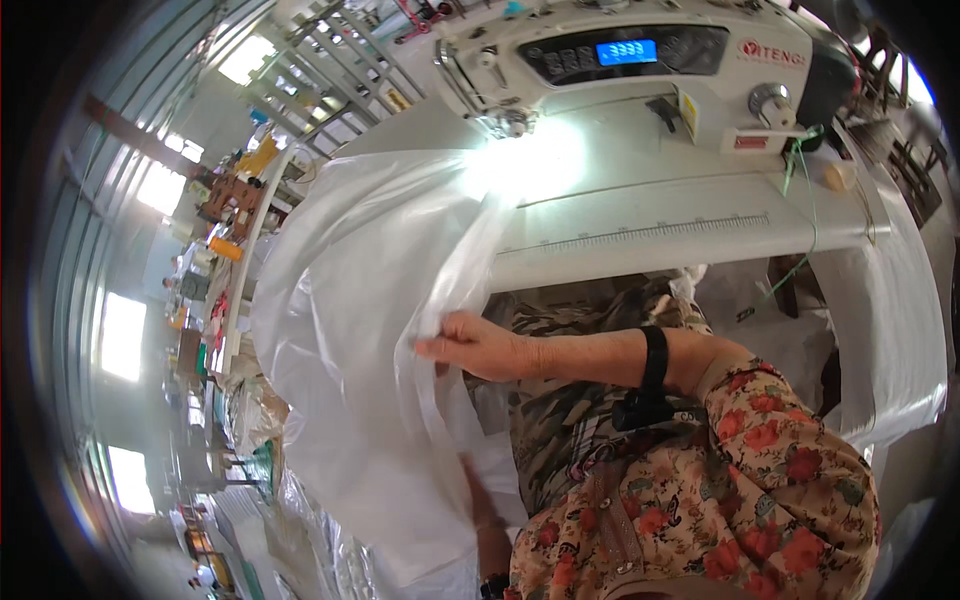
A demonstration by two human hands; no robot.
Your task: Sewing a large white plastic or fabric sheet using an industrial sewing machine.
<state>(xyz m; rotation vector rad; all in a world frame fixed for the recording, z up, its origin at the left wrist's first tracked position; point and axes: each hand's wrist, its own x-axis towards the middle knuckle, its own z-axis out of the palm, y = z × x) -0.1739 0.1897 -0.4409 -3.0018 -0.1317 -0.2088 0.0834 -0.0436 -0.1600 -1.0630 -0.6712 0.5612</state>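
A large white plastic sheet (pixel 350 330) runs from under the sewing machine's lit needle area down over the table's left front and hangs toward my lap. My right hand (pixel 475 345) is closed on the sheet's right-hand edge, thumb on top and fingers curled under. Lower down, my left hand (pixel 480 495) reaches to the sheet's underside; its fingers are hidden behind the plastic. The white sewing machine (pixel 640 60) stands at the back with a lit blue display. Glare from its lamp hides the needle and presser foot.
A ruler scale (pixel 640 232) runs along the machine table's front edge. Green thread (pixel 812 225) hangs at the right near a small yellowish cone (pixel 840 177). At far left stands a cluttered long table (pixel 245 260). Clear plastic (pixel 345 560) lies below the sheet.
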